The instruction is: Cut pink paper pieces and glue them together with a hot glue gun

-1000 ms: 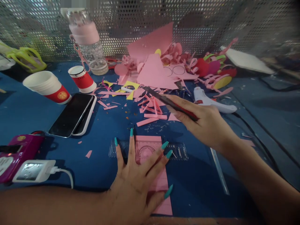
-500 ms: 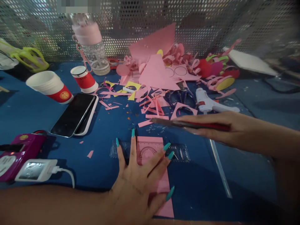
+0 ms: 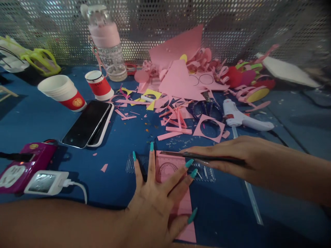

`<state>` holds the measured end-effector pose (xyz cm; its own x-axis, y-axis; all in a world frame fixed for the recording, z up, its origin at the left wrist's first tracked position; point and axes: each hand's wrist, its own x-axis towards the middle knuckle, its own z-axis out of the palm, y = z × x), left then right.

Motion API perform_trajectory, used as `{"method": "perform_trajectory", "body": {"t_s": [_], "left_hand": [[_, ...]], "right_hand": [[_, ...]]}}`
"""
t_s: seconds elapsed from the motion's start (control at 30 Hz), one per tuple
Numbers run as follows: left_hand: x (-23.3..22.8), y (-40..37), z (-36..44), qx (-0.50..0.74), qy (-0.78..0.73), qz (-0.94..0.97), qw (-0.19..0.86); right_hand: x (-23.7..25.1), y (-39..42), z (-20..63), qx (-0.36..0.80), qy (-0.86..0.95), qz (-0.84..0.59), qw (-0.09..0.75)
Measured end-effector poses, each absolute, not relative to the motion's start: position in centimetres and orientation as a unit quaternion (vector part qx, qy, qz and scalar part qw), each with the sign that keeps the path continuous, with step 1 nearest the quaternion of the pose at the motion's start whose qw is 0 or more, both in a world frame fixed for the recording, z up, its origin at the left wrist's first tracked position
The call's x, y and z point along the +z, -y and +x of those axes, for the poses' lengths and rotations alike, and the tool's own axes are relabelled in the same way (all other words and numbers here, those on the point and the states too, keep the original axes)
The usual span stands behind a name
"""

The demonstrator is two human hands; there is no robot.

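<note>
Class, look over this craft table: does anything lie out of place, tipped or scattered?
Yes. A stack of paper cups lies on its side near the phone, while another paper cup stands upright. Pink paper scraps are scattered across the blue tabletop, beyond the left hand pressing the clear ruler.

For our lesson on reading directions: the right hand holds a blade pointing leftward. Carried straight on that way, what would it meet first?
The right hand aims its knife left along the clear ruler; first it would likely meet the left hand middle fingertip, though depth is unclear.
</note>
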<state>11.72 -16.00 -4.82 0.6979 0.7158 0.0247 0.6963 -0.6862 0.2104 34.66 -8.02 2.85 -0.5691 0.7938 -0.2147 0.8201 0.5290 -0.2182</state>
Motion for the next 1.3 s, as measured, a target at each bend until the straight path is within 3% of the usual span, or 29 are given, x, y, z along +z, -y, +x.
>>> {"method": "perform_trajectory", "body": {"t_s": [0.13, 1.3], "left_hand": [[-4.9, 16.1, 11.7, 0.056, -0.383, 0.917, 0.091], [-4.9, 15.9, 11.6, 0.071, -0.377, 0.921, 0.069]], "right_hand": [[2.7, 7.6, 34.4, -0.213, -0.882, 0.415, 0.068], [3.2, 6.9, 34.6, -0.237, -0.869, 0.427, 0.077]]}}
